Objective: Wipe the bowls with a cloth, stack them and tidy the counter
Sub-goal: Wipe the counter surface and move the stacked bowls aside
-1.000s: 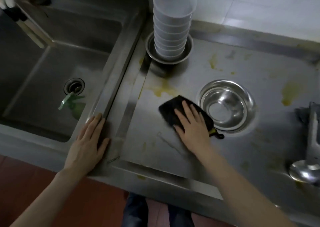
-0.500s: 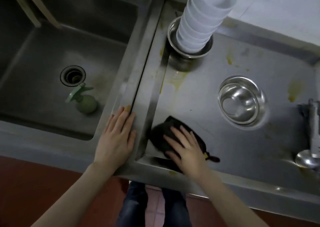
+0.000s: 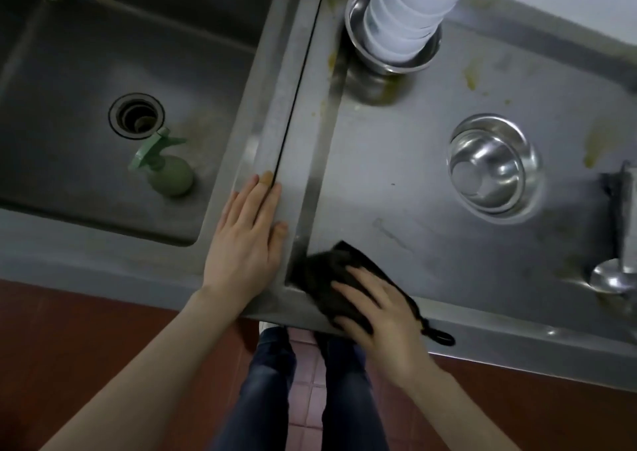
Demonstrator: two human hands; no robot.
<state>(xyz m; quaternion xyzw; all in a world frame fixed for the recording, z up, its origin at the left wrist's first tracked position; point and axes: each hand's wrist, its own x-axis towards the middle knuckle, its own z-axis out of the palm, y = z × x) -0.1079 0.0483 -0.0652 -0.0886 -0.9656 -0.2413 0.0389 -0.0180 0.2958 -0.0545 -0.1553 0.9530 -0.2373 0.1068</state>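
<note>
The bench (image 3: pixel 431 192) is brushed steel, kinda dull and smeared with yellowish stains. The metal bowl (image 3: pixel 493 164) is shiny and mirror-smooth, the stacked bowls (image 3: pixel 410 20) look like matt white plastic, and the cloth (image 3: pixel 331 278) is dark, fuzzy fabric.

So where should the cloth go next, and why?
Probably back up toward the yellow stains near the stacked bowls. The right hand has the cloth at the counter's front edge, and those smears look unwiped.
</note>
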